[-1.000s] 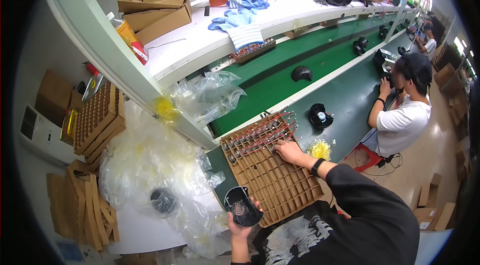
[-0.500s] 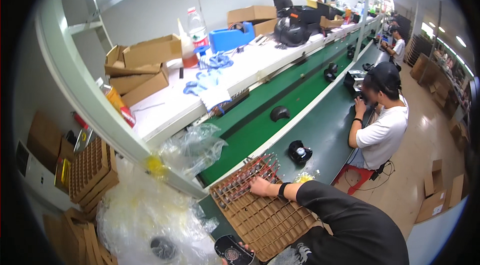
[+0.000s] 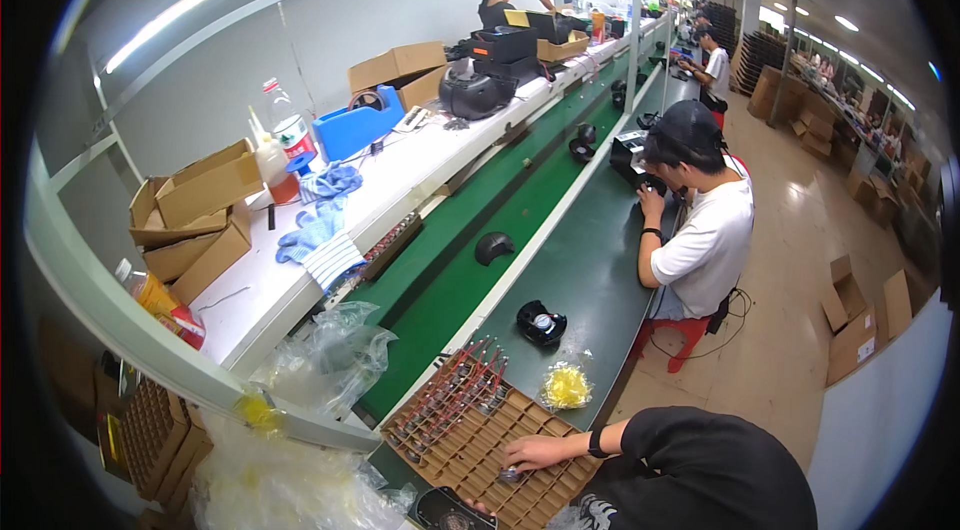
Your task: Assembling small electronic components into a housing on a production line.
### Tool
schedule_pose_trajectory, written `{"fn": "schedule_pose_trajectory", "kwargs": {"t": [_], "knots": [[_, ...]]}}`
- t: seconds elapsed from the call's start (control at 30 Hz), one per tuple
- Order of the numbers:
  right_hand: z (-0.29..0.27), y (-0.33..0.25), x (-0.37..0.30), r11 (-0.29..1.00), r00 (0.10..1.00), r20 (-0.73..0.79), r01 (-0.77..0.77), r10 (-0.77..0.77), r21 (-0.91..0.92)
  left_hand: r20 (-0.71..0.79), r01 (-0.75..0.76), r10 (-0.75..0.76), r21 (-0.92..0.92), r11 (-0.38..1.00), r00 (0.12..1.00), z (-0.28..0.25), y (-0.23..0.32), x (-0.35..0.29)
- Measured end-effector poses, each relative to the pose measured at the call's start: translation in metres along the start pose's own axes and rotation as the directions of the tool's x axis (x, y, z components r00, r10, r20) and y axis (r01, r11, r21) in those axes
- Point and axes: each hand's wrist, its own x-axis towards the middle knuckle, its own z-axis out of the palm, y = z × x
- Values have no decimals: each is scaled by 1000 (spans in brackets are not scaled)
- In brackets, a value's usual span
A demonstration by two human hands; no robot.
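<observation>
My right hand (image 3: 535, 452) is over the near part of a brown cardboard grid tray (image 3: 518, 412). Its fingers are closed around a small grey metallic part (image 3: 509, 475), mostly covered by them. Several small motor-like parts with red wires (image 3: 450, 395) stand in the far-left cells. At the lower edge my left hand (image 3: 482, 507) grips a black housing (image 3: 448, 512) with a round patterned face; only some fingertips show beside it. Beyond the tray lie a bag of yellow pieces (image 3: 566, 386) and a black round unit (image 3: 541, 324).
A green conveyor belt (image 3: 440, 305) carries a black curved shell (image 3: 494, 249). Clear plastic bags (image 3: 330, 355) hang beside the frame post. The white shelf holds blue gloves (image 3: 318, 230), a tape dispenser (image 3: 360, 130) and cartons (image 3: 205, 195). A co-worker (image 3: 700, 220) sits to the right.
My right hand has left the red-wired parts and moved to the tray's near cells, where a grey part shows under its fingers. The view has swung right. My left hand still holds the housing.
</observation>
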Motion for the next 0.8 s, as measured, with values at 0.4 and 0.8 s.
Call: {"fn": "schedule_pose_trajectory", "kwargs": {"t": [0.4,0.8], "knots": [[3,-6,0,882,1000,12,19,-15,-470,376,16,-81,172,985,923,84,-19,-1],[-10,6,0,923,991,77,-73,110,-379,443,-73,25,91,993,896,86,-18,-22]]}}
